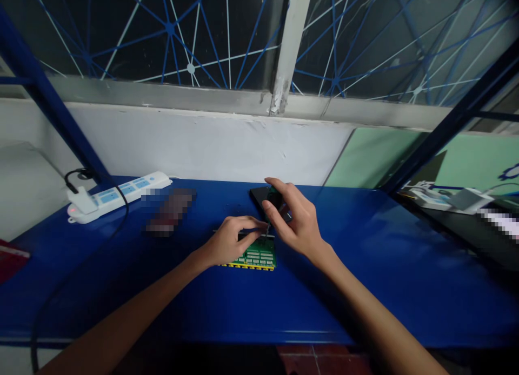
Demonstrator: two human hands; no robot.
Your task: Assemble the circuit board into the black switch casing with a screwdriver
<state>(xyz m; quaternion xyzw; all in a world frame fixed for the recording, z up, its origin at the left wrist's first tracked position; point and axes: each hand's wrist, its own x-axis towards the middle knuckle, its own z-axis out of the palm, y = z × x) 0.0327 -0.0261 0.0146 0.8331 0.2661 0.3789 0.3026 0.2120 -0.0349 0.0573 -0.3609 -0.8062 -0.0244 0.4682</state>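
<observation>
A green circuit board (260,254) with a yellow strip along its near edge lies on the blue table. My right hand (298,221) is curled around a screwdriver (267,232), whose dark handle is mostly hidden by the fingers and whose thin shaft points down at the board's far right part. Over the board's left half, my left hand (229,240) has thumb and fingers brought together at the lower end of the shaft. What those fingertips pinch is too small to make out. Behind the hands is a flat black case or tray (257,198), partly covered.
A white power strip (133,190) with a plugged-in adapter (83,201) lies at the back left, its black cable (124,213) crossing the table's left side. A blurred-out dark object (170,212) is beside it. Blue frame posts (450,121) rise on both sides.
</observation>
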